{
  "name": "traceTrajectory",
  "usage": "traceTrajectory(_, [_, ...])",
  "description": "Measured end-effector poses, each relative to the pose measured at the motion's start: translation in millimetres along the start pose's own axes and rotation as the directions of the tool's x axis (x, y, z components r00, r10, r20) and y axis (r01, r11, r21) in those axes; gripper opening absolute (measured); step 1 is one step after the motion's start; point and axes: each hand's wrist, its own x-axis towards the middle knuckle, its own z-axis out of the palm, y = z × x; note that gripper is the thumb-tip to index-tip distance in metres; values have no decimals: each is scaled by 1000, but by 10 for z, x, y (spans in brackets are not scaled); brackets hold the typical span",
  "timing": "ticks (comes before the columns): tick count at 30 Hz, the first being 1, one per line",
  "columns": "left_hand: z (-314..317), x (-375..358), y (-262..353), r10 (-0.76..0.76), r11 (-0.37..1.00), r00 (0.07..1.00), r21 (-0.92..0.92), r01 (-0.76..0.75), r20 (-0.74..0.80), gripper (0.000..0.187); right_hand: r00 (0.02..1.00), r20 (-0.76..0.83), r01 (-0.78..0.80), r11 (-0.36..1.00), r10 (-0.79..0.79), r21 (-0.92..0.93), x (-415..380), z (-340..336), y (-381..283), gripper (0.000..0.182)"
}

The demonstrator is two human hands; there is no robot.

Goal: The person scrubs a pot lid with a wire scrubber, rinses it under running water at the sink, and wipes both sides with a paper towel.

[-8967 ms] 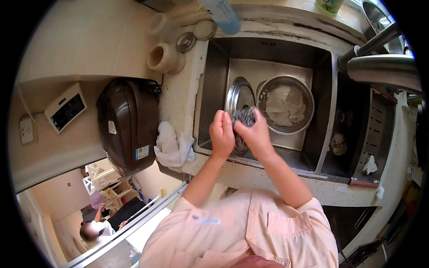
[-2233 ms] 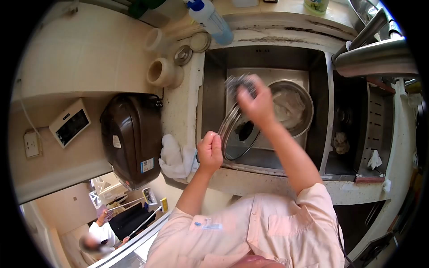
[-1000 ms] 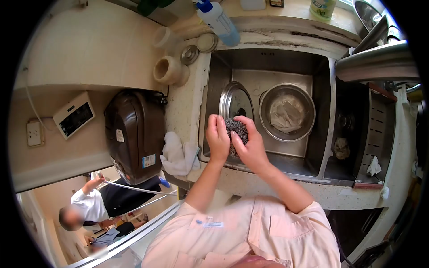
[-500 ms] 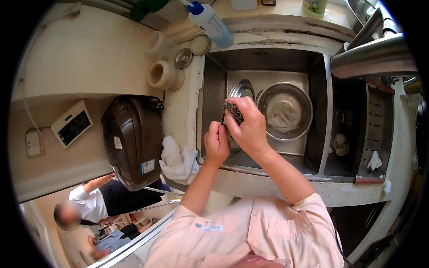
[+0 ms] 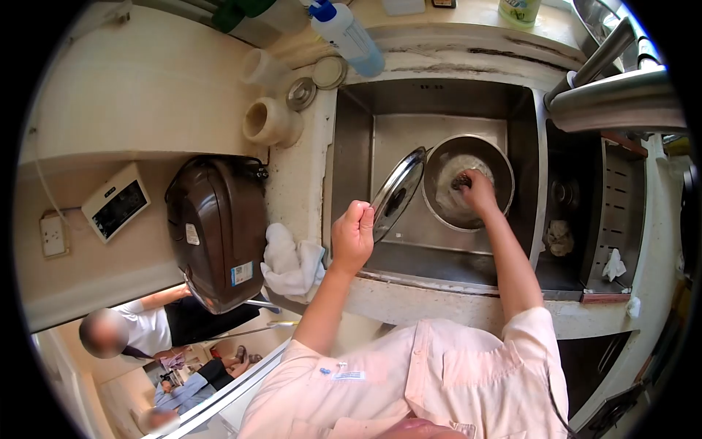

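Observation:
My left hand [image 5: 352, 238] is closed on the edge of a shiny pot lid [image 5: 401, 189]. The lid stands tilted over the sink [image 5: 398, 256], left of a round metal pot [image 5: 504, 175]. Inside that pot, my right hand [image 5: 479, 192] grips a dark steel wool scrubber [image 5: 461, 181] at cloudy, whitish water [image 5: 455, 208]. Part of the scrubber is hidden by my fingers.
A white cloth [image 5: 289, 260] and a brown appliance [image 5: 219, 234] are left of the sink. A spray bottle [image 5: 347, 36] stands behind it, near a cream jar [image 5: 267, 123]. Two people [image 5: 150, 325] appear at lower left. A metal pipe [image 5: 621, 99] juts in at right.
My right hand has moved right and down from the lid into the pot with the scrubber. My left hand still holds the lid, now turned more on edge.

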Motion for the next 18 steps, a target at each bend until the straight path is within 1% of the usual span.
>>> traceTrajectory(1, [15,24,0,-12,1000,1000,5,12,2,16,993,-93,88,991,-79,100,-67,-108,-290,26])
traceTrajectory(2, [23,29,-3,-28,1000,1000,13,27,7,16,967,-192,215,940,-167,266,-154,-209,-550,24])
traceTrajectory(4, [21,23,28,-68,997,998,31,68,13,17,919,-224,380,881,-325,280,-415,-520,-1202,26])
traceTrajectory(6, [29,32,114,-109,993,994,40,108,22,18,819,-306,562,784,-485,262,-635,-635,-1643,28])
traceTrajectory(7, [48,28,116,-24,999,1000,30,24,14,18,755,-315,652,709,-575,270,-662,-615,-1754,28])
traceTrajectory(8, [65,25,102,61,998,998,22,-61,1,18,708,-288,705,673,-645,225,-663,-584,-1826,29])
traceTrajectory(9, [66,14,98,144,990,990,18,-143,-11,18,683,-266,729,657,-680,192,-638,-581,-1884,30])
traceTrajectory(10, [38,-10,107,107,994,994,12,-107,26,19,659,-242,751,640,-712,161,-591,-589,-1916,30])
traceTrajectory(12, [-47,-64,122,31,999,995,5,-32,96,19,673,-212,738,623,-709,258,-384,-609,-1774,29])
traceTrajectory(13, [-68,-72,154,19,1000,997,-13,-18,75,20,692,-228,706,575,-685,414,-251,-604,-1668,24])
traceTrajectory(14, [-84,-68,202,8,999,999,-35,-6,53,20,801,-158,536,576,-577,617,-191,-651,-1565,21])
traceTrajectory(15, [-98,-58,227,-3,998,1000,-55,4,30,21,882,-65,384,631,-467,674,-111,-655,-1387,20])
traceTrajectory(16, [-124,-45,223,-14,997,999,-75,17,40,21,936,35,221,664,-350,714,-52,-648,-1233,19])
traceTrajectory(18, [-183,-27,197,-40,993,997,-110,46,59,23,946,8,150,460,-324,875,-30,-674,-1107,17])
